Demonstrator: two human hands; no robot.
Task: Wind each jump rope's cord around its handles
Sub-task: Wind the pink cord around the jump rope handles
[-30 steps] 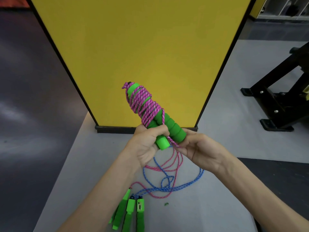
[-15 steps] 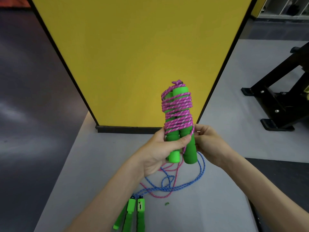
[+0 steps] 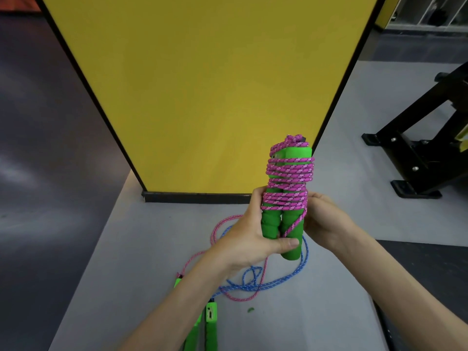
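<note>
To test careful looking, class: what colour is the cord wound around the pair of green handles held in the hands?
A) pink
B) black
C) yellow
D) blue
A: the cord coiled around the held handles is pink, while the blue cord lies loose on the floor.
</note>
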